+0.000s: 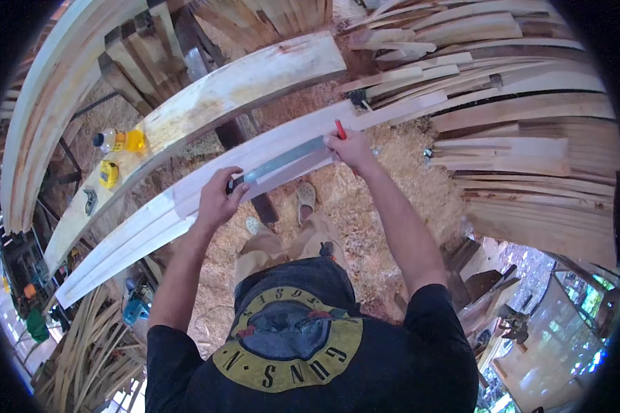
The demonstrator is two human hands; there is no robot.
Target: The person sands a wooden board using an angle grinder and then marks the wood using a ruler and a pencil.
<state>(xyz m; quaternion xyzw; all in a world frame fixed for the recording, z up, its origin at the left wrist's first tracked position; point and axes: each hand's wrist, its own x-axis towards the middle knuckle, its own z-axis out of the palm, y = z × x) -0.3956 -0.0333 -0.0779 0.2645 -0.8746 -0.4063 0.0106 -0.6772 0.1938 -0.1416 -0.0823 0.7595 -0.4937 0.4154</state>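
My left hand (217, 197) is closed around the dark end of a flat metal ruler (286, 157). The ruler lies along a pale wooden board (176, 203), its far end beside my right hand (351, 149). A red pencil (339, 128) sticks up from the closed fingers of that right hand, which rests near the board's right end. Whether those fingers also touch the ruler I cannot tell.
Beyond the board, a curved plank (220, 89) carries a yellow tape measure (108, 174) and a bottle of yellow liquid (120, 141). Stacked timber (530, 162) fills the right side. Shavings cover the floor (365, 227), and a blue power tool (136, 311) sits lower left.
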